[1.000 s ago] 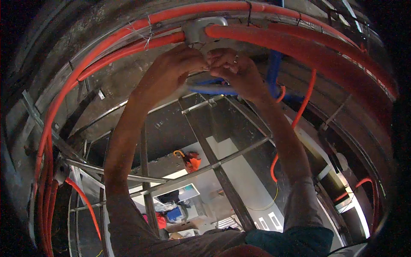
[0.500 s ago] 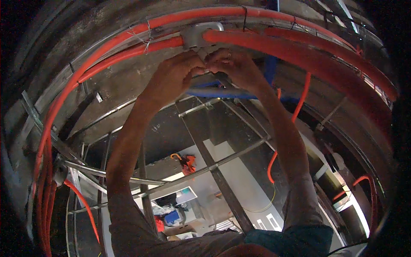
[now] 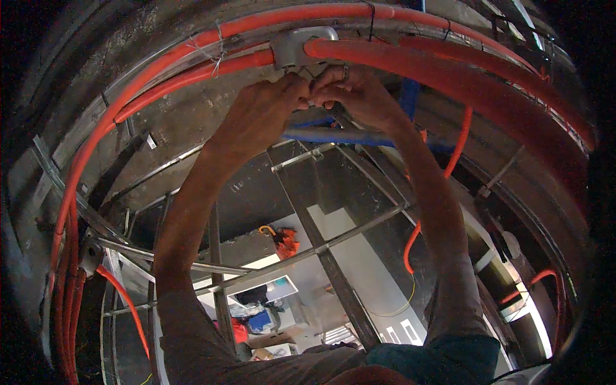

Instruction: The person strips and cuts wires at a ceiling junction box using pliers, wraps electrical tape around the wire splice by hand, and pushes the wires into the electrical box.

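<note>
My left hand [image 3: 276, 99] and my right hand [image 3: 340, 93] are raised just below a grey metal junction box [image 3: 292, 51], their curled fingertips meeting or nearly meeting. What lies between them is too small and hidden to make out. Orange conduits enter the box from either side, a thin one [image 3: 231, 63] on the left and a wider-looking one [image 3: 359, 51] on the right. Blue pipes [image 3: 321, 135] run behind my wrists.
Below, a grid of metal ceiling channels [image 3: 321, 250] spans a room with an orange-and-dark object [image 3: 285, 242] and piled items [image 3: 260, 317]. More orange conduit hangs at left [image 3: 125, 298] and right [image 3: 459, 147]. A second grey box [image 3: 90, 256] sits at left.
The whole view dipped slightly and came back up. My fingers have shifted a little where they meet; both hands remain under the junction box.
</note>
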A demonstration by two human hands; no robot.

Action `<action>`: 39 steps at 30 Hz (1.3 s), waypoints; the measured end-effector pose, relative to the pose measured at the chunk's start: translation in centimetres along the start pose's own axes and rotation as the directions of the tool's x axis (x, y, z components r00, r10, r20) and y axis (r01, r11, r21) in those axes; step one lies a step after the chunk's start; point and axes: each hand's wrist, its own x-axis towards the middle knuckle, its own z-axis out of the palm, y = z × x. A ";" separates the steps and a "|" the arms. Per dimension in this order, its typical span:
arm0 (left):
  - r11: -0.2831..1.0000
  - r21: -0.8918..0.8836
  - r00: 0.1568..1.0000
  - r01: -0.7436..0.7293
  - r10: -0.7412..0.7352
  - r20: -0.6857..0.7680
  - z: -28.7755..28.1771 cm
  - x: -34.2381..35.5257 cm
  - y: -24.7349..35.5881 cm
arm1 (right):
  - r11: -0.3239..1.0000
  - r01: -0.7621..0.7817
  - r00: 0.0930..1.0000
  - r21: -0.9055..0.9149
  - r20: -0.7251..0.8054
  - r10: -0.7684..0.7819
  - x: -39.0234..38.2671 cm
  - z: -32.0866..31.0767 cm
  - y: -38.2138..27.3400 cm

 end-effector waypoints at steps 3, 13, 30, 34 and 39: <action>0.980 -0.190 0.998 0.058 -0.062 -0.014 0.5 -0.1 -0.1 | 0.996 -0.003 1.000 -0.092 -0.028 0.000 0.3 -0.2 -1.0; 0.982 -0.188 0.967 -0.016 -0.033 -0.254 2.0 -0.5 0.5 | 0.992 -0.115 0.993 0.049 0.038 0.113 1.1 0.6 -0.5; 0.982 -0.189 0.908 -0.022 -0.059 -0.415 3.6 -0.8 0.6 | 0.857 -0.011 0.943 0.515 -0.279 0.179 -0.1 3.8 -1.2; 0.988 -0.143 0.903 0.052 -0.108 -0.416 3.8 -0.3 1.5 | 0.874 -0.030 0.951 0.485 -0.256 0.174 0.1 3.3 -0.1; 0.987 -0.114 0.890 0.110 -0.149 -0.431 4.4 -0.1 2.0 | 0.878 -0.051 0.953 0.476 -0.241 0.185 0.3 3.7 -0.4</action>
